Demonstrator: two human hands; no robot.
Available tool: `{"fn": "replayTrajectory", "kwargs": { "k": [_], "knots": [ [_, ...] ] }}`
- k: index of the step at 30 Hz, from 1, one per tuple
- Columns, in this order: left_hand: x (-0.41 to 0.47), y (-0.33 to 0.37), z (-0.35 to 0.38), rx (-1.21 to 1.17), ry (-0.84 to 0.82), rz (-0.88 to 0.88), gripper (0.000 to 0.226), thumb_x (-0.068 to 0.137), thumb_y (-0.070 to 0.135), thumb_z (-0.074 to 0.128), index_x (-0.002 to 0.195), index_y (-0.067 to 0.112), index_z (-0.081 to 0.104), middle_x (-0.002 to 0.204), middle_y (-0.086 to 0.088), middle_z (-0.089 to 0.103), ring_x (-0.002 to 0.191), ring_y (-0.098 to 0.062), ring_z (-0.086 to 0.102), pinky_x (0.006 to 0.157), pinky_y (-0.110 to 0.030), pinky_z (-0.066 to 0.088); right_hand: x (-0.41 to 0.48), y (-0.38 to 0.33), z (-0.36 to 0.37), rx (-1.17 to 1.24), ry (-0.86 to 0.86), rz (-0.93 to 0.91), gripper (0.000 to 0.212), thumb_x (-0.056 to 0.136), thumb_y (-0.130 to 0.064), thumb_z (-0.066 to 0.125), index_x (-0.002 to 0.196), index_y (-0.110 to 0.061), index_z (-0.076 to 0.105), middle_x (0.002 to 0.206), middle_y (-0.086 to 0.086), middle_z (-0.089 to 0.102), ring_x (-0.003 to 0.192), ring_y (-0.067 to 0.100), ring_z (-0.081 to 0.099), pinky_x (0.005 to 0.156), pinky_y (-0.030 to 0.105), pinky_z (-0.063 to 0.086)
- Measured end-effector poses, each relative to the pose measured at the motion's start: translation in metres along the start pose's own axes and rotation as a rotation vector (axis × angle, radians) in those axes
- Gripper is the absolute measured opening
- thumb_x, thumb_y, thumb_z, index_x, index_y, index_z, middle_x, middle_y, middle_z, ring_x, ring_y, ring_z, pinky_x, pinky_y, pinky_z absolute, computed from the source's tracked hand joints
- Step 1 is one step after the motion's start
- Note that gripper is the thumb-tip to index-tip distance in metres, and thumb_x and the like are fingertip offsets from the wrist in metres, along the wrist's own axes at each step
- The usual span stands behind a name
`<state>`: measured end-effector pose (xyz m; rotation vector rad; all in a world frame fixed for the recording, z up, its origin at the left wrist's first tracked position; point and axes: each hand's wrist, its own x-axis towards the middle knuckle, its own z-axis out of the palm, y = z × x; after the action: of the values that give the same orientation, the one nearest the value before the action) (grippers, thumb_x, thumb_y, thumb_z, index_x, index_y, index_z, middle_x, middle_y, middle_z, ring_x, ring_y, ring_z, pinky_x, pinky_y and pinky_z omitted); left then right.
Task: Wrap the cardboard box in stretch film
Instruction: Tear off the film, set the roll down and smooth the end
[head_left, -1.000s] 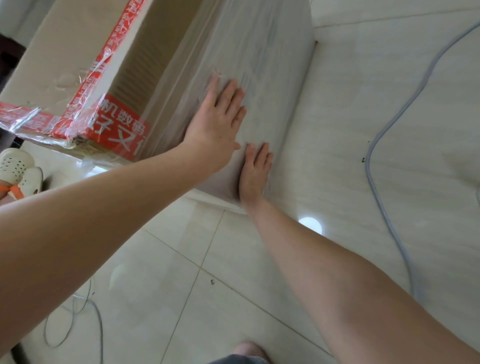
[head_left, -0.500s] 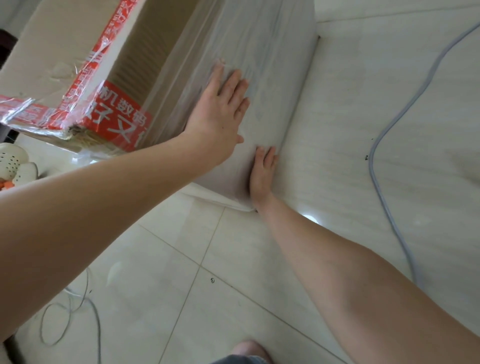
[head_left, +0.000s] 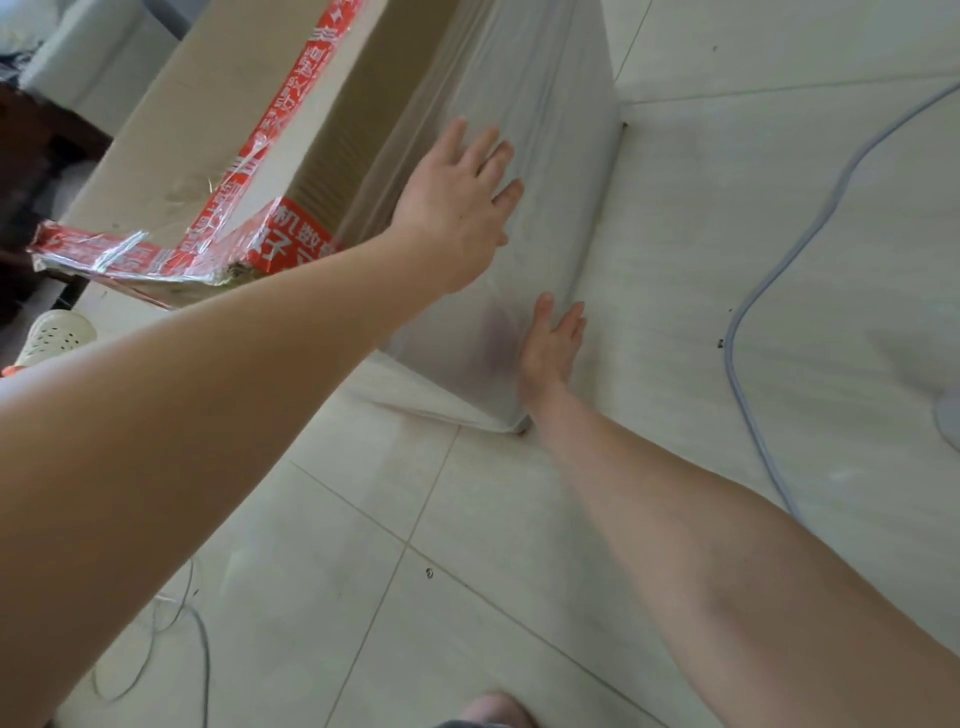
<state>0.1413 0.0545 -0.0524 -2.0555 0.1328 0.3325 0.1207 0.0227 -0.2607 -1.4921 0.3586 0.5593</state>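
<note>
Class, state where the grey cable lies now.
Head view: the grey cable runs over the floor at right, apart from the film-wrapped box and the right hand.

The one view comes from a camera on the person's head, looking forward and steeply down along both bare forearms. The arms enter from the two lower corners and look swollen by the wide lens. The left hand (head_left: 457, 208) and the right hand (head_left: 550, 353) lie near the middle of the picture, within easy reach of the lens. The cardboard box (head_left: 208, 130) fills the upper left, seen from above and cut off by the top edge. The view is rolled, so the seams of the tiled floor (head_left: 519, 545) run slantwise. A foot (head_left: 493, 709) at the bottom edge lies almost straight below the camera.
</note>
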Motion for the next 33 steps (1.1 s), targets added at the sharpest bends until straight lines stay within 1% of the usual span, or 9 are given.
{"fn": "replayTrajectory", "kwargs": {
  "k": [3, 7, 10, 13, 17, 20, 24, 29, 33],
  "knots": [
    [-0.015, 0.010, 0.002, 0.033, 0.046, 0.073, 0.063, 0.098, 0.052, 0.016, 0.152, 0.021, 0.006, 0.160, -0.011, -0.001, 0.147, -0.028, -0.006, 0.115, -0.052, -0.008, -0.003, -0.002, -0.009, -0.006, -0.007, 0.007, 0.071, 0.095, -0.059, 0.026, 0.153, -0.024, 0.003, 0.161, 0.001, 0.000, 0.148, 0.022, 0.003, 0.117, 0.044, 0.006],
    [-0.037, 0.020, 0.015, 0.136, -0.015, 0.121, 0.069, 0.097, 0.054, 0.013, 0.152, 0.017, -0.001, 0.159, -0.014, -0.008, 0.147, -0.029, -0.010, 0.113, -0.056, -0.011, -0.019, -0.007, 0.000, -0.079, -0.097, -0.055, 0.068, 0.098, -0.054, 0.028, 0.153, -0.022, 0.004, 0.161, 0.003, 0.000, 0.148, 0.021, 0.002, 0.117, 0.042, 0.004],
    [-0.039, 0.021, 0.022, 0.191, -0.065, 0.113, 0.071, 0.096, 0.057, 0.008, 0.152, 0.015, -0.005, 0.158, -0.014, -0.011, 0.146, -0.030, -0.012, 0.112, -0.057, -0.012, -0.033, -0.013, 0.020, -0.051, -0.152, -0.115, 0.066, 0.098, -0.053, 0.028, 0.153, -0.025, 0.005, 0.161, 0.002, -0.002, 0.148, 0.021, -0.001, 0.116, 0.044, 0.000],
    [-0.037, 0.022, 0.028, 0.248, -0.112, 0.103, 0.074, 0.095, 0.060, 0.007, 0.152, 0.015, -0.005, 0.158, -0.015, -0.011, 0.146, -0.032, -0.010, 0.112, -0.058, -0.011, -0.040, -0.015, 0.034, -0.027, -0.150, -0.117, 0.063, 0.099, -0.052, 0.027, 0.153, -0.026, 0.006, 0.161, 0.001, -0.002, 0.148, 0.024, -0.001, 0.115, 0.048, 0.000],
    [-0.034, 0.025, 0.025, 0.215, -0.108, 0.084, 0.071, 0.096, 0.057, 0.008, 0.152, 0.015, -0.003, 0.158, -0.016, -0.009, 0.146, -0.033, -0.008, 0.112, -0.059, -0.010, -0.036, -0.008, 0.029, 0.010, -0.097, -0.142, 0.063, 0.099, -0.050, 0.030, 0.153, -0.024, 0.009, 0.161, 0.002, 0.002, 0.148, 0.020, 0.001, 0.116, 0.045, 0.001],
    [-0.032, 0.029, 0.023, 0.202, -0.077, 0.091, 0.071, 0.096, 0.057, 0.009, 0.152, 0.015, -0.003, 0.158, -0.017, -0.007, 0.146, -0.032, -0.009, 0.112, -0.058, -0.010, -0.020, 0.003, 0.020, 0.006, -0.035, -0.077, 0.064, 0.099, -0.049, 0.030, 0.153, -0.020, 0.010, 0.161, 0.006, 0.004, 0.148, 0.019, 0.004, 0.117, 0.039, 0.003],
    [-0.030, 0.029, 0.029, 0.214, -0.096, 0.087, 0.073, 0.096, 0.058, 0.011, 0.152, 0.012, -0.002, 0.158, -0.017, -0.008, 0.146, -0.035, -0.007, 0.113, -0.058, -0.007, -0.020, 0.014, 0.027, 0.011, -0.151, -0.062, 0.064, 0.101, -0.048, 0.026, 0.153, -0.018, 0.007, 0.161, 0.004, 0.002, 0.148, 0.019, -0.001, 0.116, 0.037, -0.002],
    [-0.027, 0.031, 0.030, 0.193, -0.086, 0.067, 0.074, 0.096, 0.057, 0.012, 0.152, 0.011, -0.002, 0.158, -0.019, -0.007, 0.146, -0.035, -0.007, 0.114, -0.058, -0.006, -0.005, 0.024, 0.025, 0.009, -0.111, -0.008, 0.067, 0.098, -0.054, 0.025, 0.153, -0.020, 0.006, 0.161, 0.003, -0.001, 0.148, 0.017, -0.001, 0.116, 0.034, 0.000],
    [-0.023, 0.033, 0.033, 0.204, -0.087, 0.061, 0.075, 0.096, 0.059, 0.013, 0.152, 0.011, -0.001, 0.157, -0.020, -0.008, 0.146, -0.036, -0.007, 0.113, -0.058, -0.007, -0.003, 0.030, 0.028, 0.028, -0.171, -0.011, 0.067, 0.098, -0.055, 0.023, 0.153, -0.020, 0.005, 0.161, 0.001, 0.000, 0.147, 0.015, -0.003, 0.116, 0.033, -0.003]
  ]
}}
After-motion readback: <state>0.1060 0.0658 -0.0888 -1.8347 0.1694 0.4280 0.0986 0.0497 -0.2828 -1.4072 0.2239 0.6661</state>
